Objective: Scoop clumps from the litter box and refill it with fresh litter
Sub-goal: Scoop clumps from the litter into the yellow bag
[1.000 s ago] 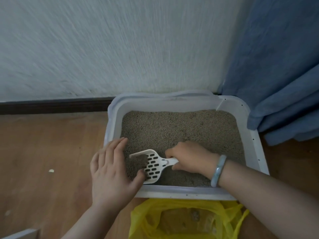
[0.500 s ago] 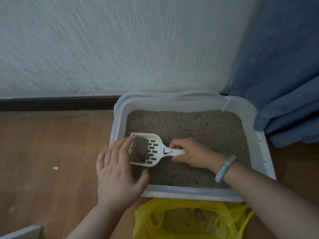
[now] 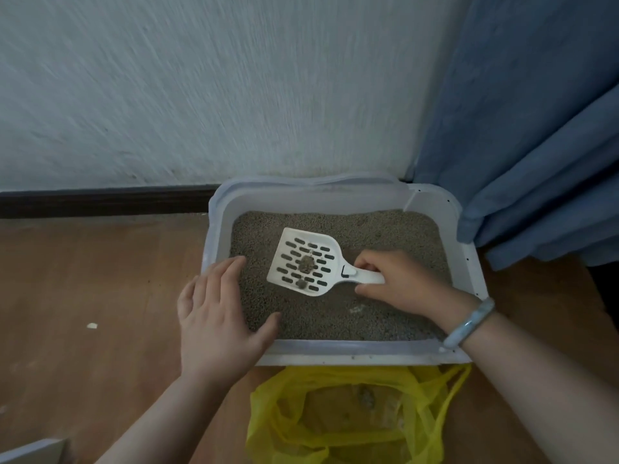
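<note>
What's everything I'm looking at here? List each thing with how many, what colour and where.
litter box: one, white, on the floor against the wall
litter: grey-beige granules, filling the box
scoop: one, white, slotted, held above the litter
clumps: two, grey-brown, on the scoop
plastic bag: one, yellow, open, on the floor in front of the box
curtain: one, blue, right of the box
wall: pale, behind the box
baseboard: one, dark, along the wall's foot
floor: brown wood
scrap: one, whitish, on the floor at left
bracelet: one, pale blue, on the right wrist
left hand: spread over the box's near left corner
right hand: gripping the scoop's handle
</note>
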